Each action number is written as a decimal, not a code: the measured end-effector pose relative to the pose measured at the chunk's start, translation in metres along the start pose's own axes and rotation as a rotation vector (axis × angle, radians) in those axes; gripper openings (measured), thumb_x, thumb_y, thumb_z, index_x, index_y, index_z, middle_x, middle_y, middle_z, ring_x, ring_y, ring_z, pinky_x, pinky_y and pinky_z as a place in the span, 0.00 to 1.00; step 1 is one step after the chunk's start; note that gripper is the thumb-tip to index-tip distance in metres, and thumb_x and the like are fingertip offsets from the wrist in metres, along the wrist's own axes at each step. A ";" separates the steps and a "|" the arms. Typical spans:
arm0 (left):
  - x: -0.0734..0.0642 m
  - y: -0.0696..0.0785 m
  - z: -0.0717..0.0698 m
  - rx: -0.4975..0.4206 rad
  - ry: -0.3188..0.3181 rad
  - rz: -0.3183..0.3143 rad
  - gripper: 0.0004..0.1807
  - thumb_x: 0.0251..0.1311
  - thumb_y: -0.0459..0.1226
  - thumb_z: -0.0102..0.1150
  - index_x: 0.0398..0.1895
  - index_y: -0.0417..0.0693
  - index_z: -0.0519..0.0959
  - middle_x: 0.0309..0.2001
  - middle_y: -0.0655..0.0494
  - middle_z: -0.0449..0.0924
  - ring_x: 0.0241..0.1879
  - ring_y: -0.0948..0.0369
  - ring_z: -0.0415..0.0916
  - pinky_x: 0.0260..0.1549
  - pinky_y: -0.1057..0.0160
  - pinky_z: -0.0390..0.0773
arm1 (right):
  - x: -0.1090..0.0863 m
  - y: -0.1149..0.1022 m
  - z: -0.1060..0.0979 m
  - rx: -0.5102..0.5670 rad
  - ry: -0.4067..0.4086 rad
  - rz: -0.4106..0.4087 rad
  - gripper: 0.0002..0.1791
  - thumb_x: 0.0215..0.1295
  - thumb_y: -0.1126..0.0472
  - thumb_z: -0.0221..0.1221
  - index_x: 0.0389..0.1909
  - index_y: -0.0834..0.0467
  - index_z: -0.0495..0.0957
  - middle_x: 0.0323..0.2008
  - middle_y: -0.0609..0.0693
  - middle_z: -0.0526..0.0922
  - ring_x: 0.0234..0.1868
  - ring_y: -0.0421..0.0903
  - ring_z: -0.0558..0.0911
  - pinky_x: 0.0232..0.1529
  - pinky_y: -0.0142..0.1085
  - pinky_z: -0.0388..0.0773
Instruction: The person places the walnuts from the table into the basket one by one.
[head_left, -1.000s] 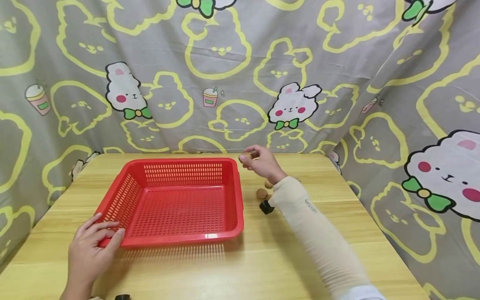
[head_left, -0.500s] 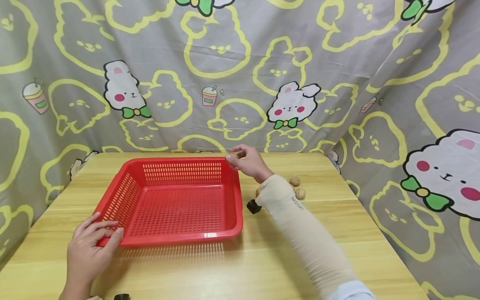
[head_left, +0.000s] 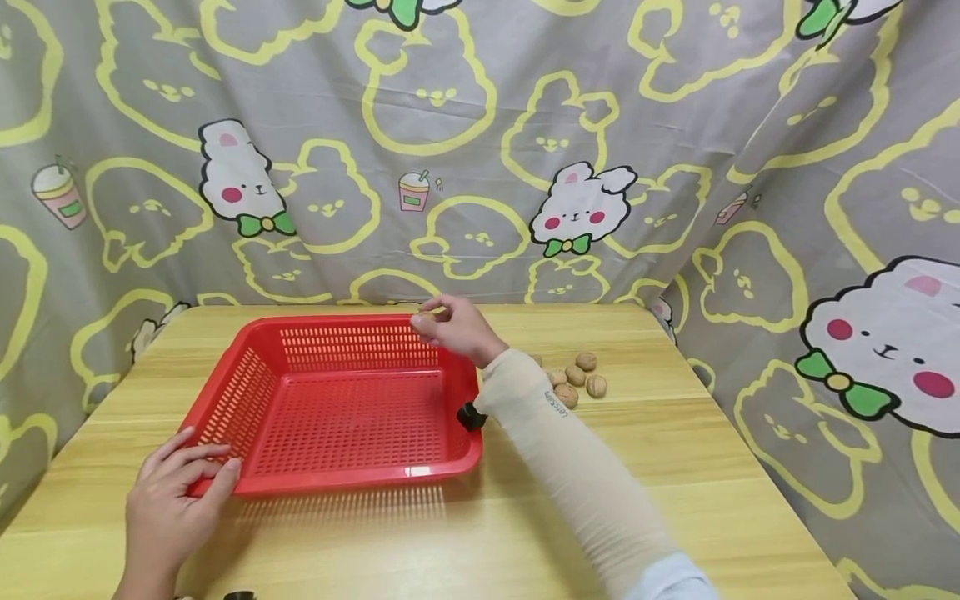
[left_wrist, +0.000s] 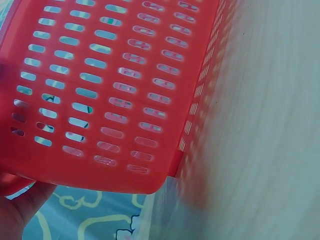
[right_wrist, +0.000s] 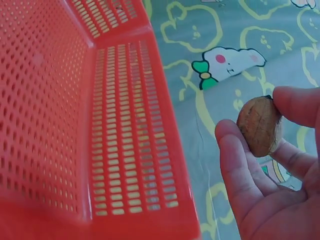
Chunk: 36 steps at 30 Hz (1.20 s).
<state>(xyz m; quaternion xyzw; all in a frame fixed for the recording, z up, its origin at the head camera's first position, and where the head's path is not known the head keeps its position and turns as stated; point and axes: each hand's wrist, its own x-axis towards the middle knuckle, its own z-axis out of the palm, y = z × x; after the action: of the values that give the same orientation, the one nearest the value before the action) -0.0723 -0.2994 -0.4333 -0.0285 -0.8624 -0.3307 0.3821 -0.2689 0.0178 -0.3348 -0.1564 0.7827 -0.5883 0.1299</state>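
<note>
A red plastic basket (head_left: pixel 352 481) with slotted walls stands on the wooden table. My left hand (head_left: pixel 174 500) grips its near left corner, fingers lying over the rim. In the left wrist view the basket wall (left_wrist: pixel 107 95) fills much of the picture, with part of the hand at the lower left. My right hand (head_left: pixel 463 333) is at the basket's far right corner, over the rim. It pinches a brown walnut (right_wrist: pixel 260 126) between thumb and fingertips, seen plainly in the right wrist view. The basket's bottom holds nothing that shows.
Several walnuts (head_left: pixel 575 375) lie in a loose group on the table (head_left: pixel 675 467), right of the basket and partly behind the right sleeve (head_left: pixel 570 467). A grey curtain (head_left: pixel 300 75) printed with cartoon animals hangs behind the table and along its right side.
My right hand has moved left with the walnut, from beyond the basket's right side to over its far right corner. More walnuts show beside the sleeve. The left hand keeps its hold.
</note>
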 end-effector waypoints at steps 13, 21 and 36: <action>-0.004 0.003 -0.007 0.010 0.007 -0.035 0.10 0.44 0.31 0.68 0.11 0.47 0.79 0.36 0.85 0.74 0.57 0.83 0.60 0.58 0.77 0.55 | 0.005 0.007 0.038 -0.139 -0.219 0.079 0.13 0.64 0.59 0.63 0.48 0.57 0.76 0.35 0.51 0.82 0.43 0.54 0.83 0.45 0.41 0.81; -0.005 0.005 -0.006 -0.022 0.030 0.005 0.10 0.43 0.31 0.68 0.11 0.47 0.79 0.35 0.80 0.77 0.58 0.80 0.62 0.59 0.74 0.57 | 0.007 0.015 0.048 -0.313 -0.277 0.110 0.13 0.64 0.56 0.62 0.47 0.54 0.76 0.33 0.49 0.82 0.36 0.48 0.82 0.38 0.34 0.78; 0.001 0.001 0.001 -0.006 0.028 0.035 0.10 0.44 0.32 0.68 0.11 0.46 0.78 0.32 0.55 0.81 0.59 0.73 0.65 0.59 0.74 0.57 | 0.010 0.019 0.044 -0.511 -0.284 0.104 0.11 0.63 0.54 0.63 0.42 0.52 0.77 0.34 0.47 0.80 0.38 0.45 0.76 0.39 0.36 0.74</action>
<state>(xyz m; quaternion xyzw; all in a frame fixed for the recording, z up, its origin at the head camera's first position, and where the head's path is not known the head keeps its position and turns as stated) -0.0735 -0.2983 -0.4324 -0.0403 -0.8555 -0.3267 0.3997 -0.2624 -0.0201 -0.3654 -0.2247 0.8864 -0.3368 0.2244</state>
